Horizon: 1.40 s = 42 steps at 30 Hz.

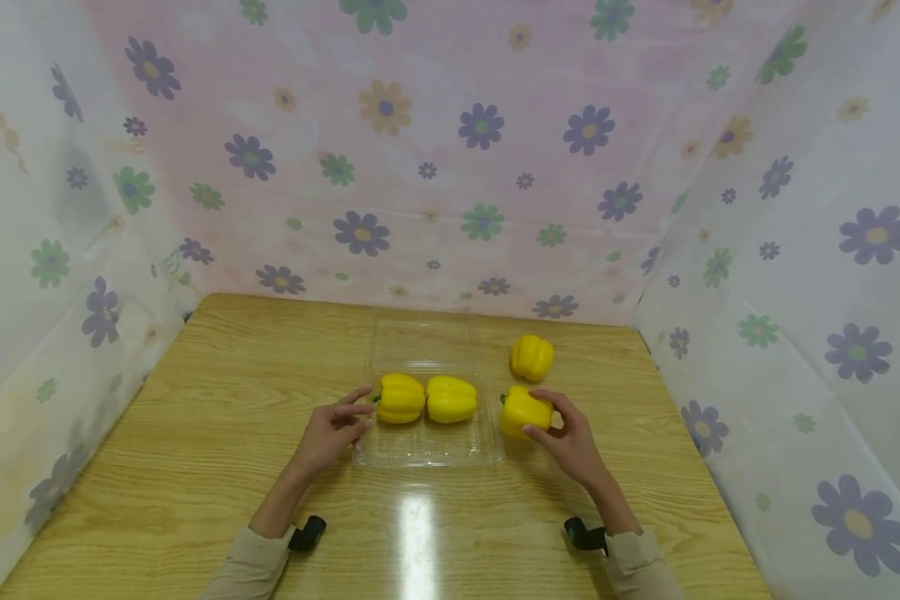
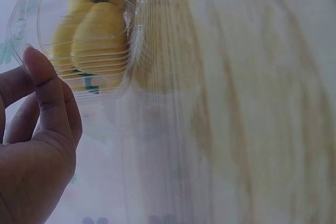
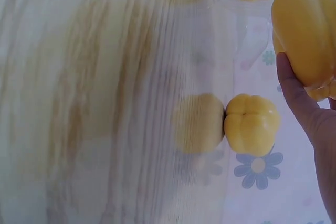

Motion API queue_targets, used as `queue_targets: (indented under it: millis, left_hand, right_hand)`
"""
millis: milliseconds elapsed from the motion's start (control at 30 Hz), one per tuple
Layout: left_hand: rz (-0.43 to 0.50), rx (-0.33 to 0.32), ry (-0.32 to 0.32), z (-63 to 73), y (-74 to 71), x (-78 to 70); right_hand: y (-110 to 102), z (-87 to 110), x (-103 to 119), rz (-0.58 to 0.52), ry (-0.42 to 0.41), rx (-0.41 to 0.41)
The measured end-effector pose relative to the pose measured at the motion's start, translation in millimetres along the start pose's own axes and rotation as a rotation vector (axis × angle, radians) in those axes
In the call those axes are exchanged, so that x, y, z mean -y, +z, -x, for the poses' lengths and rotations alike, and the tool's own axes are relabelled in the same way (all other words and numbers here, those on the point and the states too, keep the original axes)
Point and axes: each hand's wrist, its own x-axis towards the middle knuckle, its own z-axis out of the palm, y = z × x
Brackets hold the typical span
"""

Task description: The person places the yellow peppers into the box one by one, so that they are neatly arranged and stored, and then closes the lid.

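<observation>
A clear plastic clamshell container (image 1: pixel 427 454) lies with its lid (image 1: pixel 422 342) folded back, away from the person. Inside its base are two yellow bell peppers, the left one (image 1: pixel 401 398) with its green stem to the left, and the right one (image 1: pixel 452 399) beside it. At the container's left rim, my left hand (image 1: pixel 330 433) pinches the edge between thumb and fingers. Just past the right rim, my right hand (image 1: pixel 572 440) grips a third yellow bell pepper (image 1: pixel 523 412), thumb on the near side. The left wrist view shows the thumb (image 2: pixel 41 66) right at the plastic rim.
Another yellow bell pepper (image 1: pixel 532 358) stands on the wooden table (image 1: pixel 255 383), behind the one in my right hand. Flowered curtains (image 1: pixel 435 167) hang along the table's back and both sides. Light glares off the table's near middle.
</observation>
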Motion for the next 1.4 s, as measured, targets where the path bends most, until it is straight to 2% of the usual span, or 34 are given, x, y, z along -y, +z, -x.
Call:
queue_targets:
  millis: [367,733,1067,1400]
  left_hand:
    - [0.013,0.02,0.001,0.9,0.1,1.5]
    - [0.016,0.021,0.011,-1.7,-0.3,2.3]
    - [0.012,0.008,0.001,-2.1,0.4,1.5]
    - [0.014,0.004,0.004,-2.1,-0.3,4.5]
  right_hand:
    - [6.5,4.6,11.0,-0.063,-0.071,-0.016]
    - [17.2,3.8,15.3,-0.191,-0.094,0.013]
    - [33.6,7.6,18.5,-0.247,-0.045,0.027]
    - [54.5,7.0,20.8,-0.32,-0.101,0.069]
